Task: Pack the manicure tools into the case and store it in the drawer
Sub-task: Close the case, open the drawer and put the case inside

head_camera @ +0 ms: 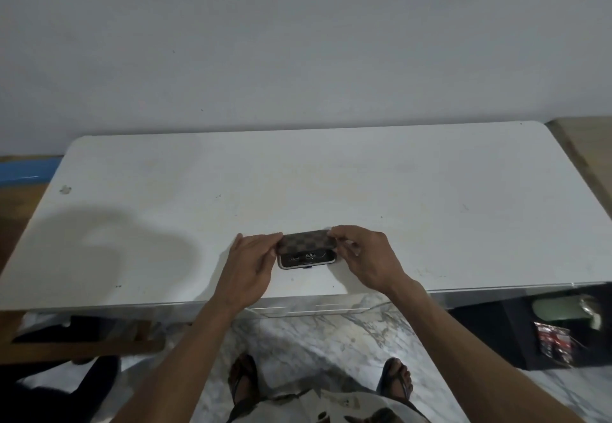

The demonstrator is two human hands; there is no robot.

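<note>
Case (pixel 306 250) looks small, light and stiff, half open on the table (pixel 430 191), left hand (pixel 251 257) and right hand (pixel 367 257) pinching its lid ends.

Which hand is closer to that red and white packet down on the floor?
Right. The right hand grips the checkered brown manicure case on the white table, on the side toward the red and white packet. The left hand holds the case's far end.

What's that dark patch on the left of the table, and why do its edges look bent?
Head view: the patch is a soft shadow on the white table, left of the case both hands hold; the wide-angle lens bows the edges; the picture is dim and slightly blurry.
</note>
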